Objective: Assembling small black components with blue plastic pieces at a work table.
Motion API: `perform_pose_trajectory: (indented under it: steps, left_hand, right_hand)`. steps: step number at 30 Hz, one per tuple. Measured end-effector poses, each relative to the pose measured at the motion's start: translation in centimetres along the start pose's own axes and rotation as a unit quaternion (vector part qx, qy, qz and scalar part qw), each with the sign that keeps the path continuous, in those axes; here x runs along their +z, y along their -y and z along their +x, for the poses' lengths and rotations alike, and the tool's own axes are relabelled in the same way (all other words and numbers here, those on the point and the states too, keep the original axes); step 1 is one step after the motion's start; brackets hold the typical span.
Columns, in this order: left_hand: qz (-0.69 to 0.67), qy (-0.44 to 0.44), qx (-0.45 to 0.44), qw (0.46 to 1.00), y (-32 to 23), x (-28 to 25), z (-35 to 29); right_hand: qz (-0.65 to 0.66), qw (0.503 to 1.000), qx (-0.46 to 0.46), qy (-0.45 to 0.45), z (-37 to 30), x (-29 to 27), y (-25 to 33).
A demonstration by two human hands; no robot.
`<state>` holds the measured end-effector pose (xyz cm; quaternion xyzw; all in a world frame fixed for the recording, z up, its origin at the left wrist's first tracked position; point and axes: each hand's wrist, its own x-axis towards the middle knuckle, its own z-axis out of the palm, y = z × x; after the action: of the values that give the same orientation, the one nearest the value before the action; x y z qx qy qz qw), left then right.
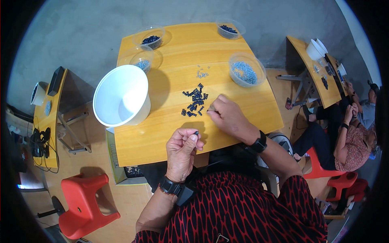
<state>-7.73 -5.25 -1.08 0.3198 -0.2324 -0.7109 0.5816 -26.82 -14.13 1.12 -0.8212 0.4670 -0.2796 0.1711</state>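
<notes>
My left hand [183,152] is closed near the table's front edge, pinching a small black plastic part [196,133] between thumb and fingertips. To its right, my right hand [229,115] is closed in a pinch just above the tabletop; whatever sits in its fingertips is too small to make out. Beside those fingers lies a loose pile of small black plastic parts [197,97]. A few small silver screws [201,74] are scattered beyond the pile. The wooden table [178,137] carries all of this.
A tall white bucket [99,99] stands at the table's left edge. Clear bowls of silver screws [244,73] and black parts [150,39] line the far side. An open box [117,162] is below left, near a red stool [83,206]. Other people [356,146] sit at right.
</notes>
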Motion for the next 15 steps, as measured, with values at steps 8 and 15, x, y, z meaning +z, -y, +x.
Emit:
perform_pose_trajectory:
  steps: [8, 15]
  left_hand:
    - [-0.014, 0.003, 0.006, 1.000, -0.2, 0.0, 0.4]
    - [0.001, 0.008, -0.010, 1.000, -0.4, 0.0, 0.1]
  right_hand:
    - [0.439, 0.879, 0.183, 0.046, -2.0, -1.1, 1.8]
    - [0.542, 0.829, 0.127, 0.053, -2.4, 0.1, 1.9]
